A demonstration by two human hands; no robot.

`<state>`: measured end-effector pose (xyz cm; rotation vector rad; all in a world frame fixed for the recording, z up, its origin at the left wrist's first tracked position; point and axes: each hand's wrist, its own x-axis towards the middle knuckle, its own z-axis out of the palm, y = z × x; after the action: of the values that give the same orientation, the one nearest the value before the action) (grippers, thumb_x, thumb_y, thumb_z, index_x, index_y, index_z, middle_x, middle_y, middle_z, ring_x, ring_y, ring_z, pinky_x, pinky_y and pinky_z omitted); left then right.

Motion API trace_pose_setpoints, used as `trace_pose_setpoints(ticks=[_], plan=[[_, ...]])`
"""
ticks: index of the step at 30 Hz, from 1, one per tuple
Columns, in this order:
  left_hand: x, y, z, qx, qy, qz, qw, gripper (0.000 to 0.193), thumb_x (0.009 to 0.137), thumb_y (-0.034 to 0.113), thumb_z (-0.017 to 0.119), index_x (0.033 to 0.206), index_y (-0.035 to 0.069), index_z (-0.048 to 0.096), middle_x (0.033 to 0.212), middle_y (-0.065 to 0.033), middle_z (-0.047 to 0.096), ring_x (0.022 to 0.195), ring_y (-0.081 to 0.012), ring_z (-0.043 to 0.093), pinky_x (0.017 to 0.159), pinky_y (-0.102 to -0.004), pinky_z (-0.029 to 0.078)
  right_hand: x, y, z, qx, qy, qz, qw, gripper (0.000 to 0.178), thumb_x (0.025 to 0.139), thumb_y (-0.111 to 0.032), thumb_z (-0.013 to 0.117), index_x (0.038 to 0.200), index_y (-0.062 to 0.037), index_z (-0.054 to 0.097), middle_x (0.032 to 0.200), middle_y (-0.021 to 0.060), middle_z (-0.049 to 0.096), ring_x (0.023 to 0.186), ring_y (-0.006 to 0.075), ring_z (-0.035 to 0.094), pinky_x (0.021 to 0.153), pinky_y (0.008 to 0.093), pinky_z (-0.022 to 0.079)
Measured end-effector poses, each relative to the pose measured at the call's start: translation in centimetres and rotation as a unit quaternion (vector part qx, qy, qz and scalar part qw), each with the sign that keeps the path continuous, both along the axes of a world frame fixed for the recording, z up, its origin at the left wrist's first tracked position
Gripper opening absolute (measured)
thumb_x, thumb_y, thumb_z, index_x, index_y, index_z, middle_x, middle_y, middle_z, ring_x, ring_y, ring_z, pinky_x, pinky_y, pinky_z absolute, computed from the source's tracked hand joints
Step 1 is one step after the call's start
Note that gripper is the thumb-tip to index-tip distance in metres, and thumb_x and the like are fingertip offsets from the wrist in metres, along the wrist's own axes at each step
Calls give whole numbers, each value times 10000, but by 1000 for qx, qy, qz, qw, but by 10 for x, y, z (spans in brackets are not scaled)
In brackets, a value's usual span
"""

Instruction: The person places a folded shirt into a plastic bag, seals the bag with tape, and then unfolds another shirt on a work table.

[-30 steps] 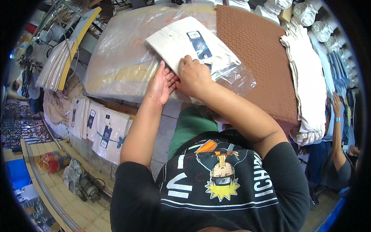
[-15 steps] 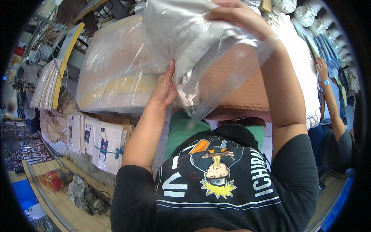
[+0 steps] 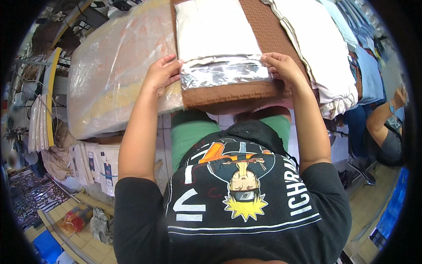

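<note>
A folded white garment (image 3: 215, 31) lies flat inside a clear plastic bag (image 3: 226, 75) on a brown textured padded surface (image 3: 237, 96). The bag's near end extends past the fabric as a shiny bare strip. At its left edge, my left hand (image 3: 163, 74) pinches the plastic between thumb and fingers. My right hand (image 3: 283, 69) grips the opposite edge the same way, level with the garment's near hem. Both hands rest low against the surface.
A large plastic-wrapped block (image 3: 118, 66) stands left of the brown surface. White cloth (image 3: 323, 57) is heaped on the right, with blue folded garments (image 3: 369, 72) beyond it. Another person's arm (image 3: 380, 119) reaches in at far right. Bagged white garments (image 3: 105, 169) stand below left.
The bagged garment has come down from the air to lie flat on the brown surface. My right hand has dropped from high up to its right edge; my left hand is at its left edge.
</note>
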<state>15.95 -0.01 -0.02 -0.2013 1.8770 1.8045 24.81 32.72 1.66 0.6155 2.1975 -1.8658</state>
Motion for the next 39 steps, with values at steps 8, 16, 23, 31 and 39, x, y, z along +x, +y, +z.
trace_pose_setpoints(ticks=[8,16,23,31,39], plan=[[36,-3,1,-59,66,-29,996,594,798,107,713,1293,-38,418,890,-71,667,764,-91,619,647,-203,485,38,6,4,-32,-49,34,998,188,875,-214,631,860,-27,622,725,59,661,561,75,601,515,168,471],[61,-11,16,-80,25,-51,995,529,823,148,698,1286,42,465,884,-4,646,744,-52,603,655,-173,475,50,7,7,-27,-80,47,995,190,874,-219,636,844,-33,611,707,53,659,557,74,602,488,175,449],[71,-7,16,-349,367,-80,859,605,744,218,754,1259,35,493,1095,-116,598,869,-199,615,753,-309,502,55,6,9,227,5,69,971,228,832,-220,668,933,-20,628,699,63,659,602,146,630,556,260,492],[63,13,3,-343,481,-103,800,271,742,120,735,1003,72,678,952,-83,655,852,-232,633,777,-294,500,38,-44,4,439,286,173,834,400,715,-236,740,1048,-52,619,1002,143,624,954,324,567,832,406,440],[92,-13,-7,-255,572,-158,763,232,730,18,700,943,109,708,1023,-62,672,1048,-234,617,819,-323,496,58,-36,-2,512,389,192,741,125,732,-143,688,803,-74,610,835,51,597,833,240,567,734,363,419]])
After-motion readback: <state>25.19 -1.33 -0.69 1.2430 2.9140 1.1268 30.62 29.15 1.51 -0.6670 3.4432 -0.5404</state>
